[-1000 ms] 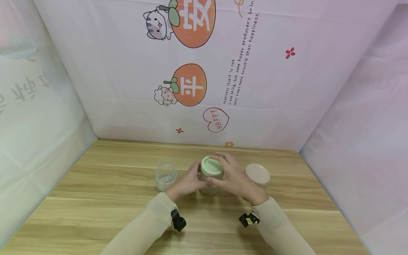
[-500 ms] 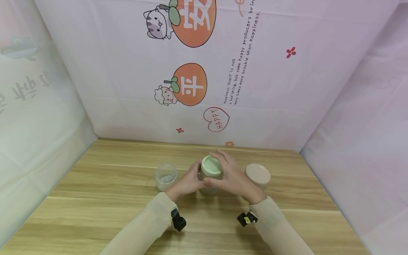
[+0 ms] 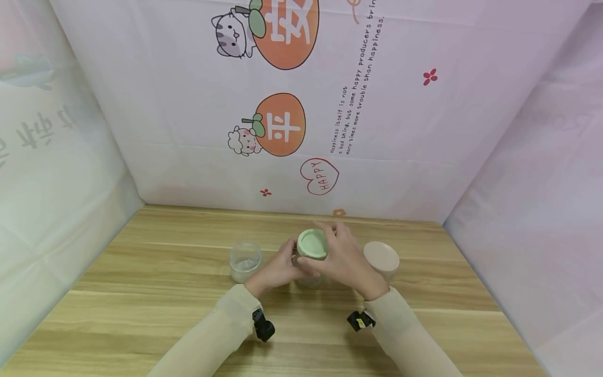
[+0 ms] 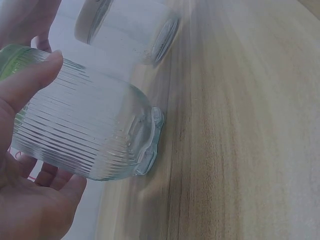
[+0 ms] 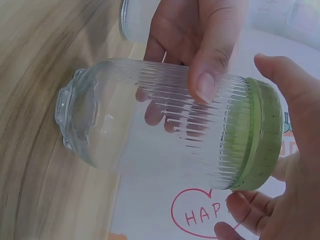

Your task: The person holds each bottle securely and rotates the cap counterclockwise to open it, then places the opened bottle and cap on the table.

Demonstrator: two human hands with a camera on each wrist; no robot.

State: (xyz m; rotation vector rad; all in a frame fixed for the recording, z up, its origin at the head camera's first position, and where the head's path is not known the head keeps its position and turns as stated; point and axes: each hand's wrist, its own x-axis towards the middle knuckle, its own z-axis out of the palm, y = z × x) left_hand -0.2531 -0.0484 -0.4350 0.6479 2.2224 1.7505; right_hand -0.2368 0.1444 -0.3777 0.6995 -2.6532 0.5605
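Observation:
A clear ribbed glass jar point(image 5: 107, 132) stands roughly upright in the middle of the table, capped with a pale green lid point(image 3: 312, 244). My left hand point(image 3: 278, 267) grips the jar's side, its thumb on one face and its fingers round the other. My right hand point(image 3: 347, 260) curves over the lid, thumb at the near rim and fingers at the far rim. In the right wrist view the right thumb looks slightly off the lid's edge. Whether the jar's base touches the wood cannot be told.
To the left is a clear glass jar without a lid point(image 3: 245, 262). On the right stands another glass jar with a beige lid point(image 3: 381, 256). The wood-grain table point(image 3: 155, 293) is walled by printed white cloth point(image 3: 400, 131) at the back and sides.
My right hand has turned clockwise round the lid, its thumb shifting left along the near rim and its fingers right. The left hand and jar have hardly moved.

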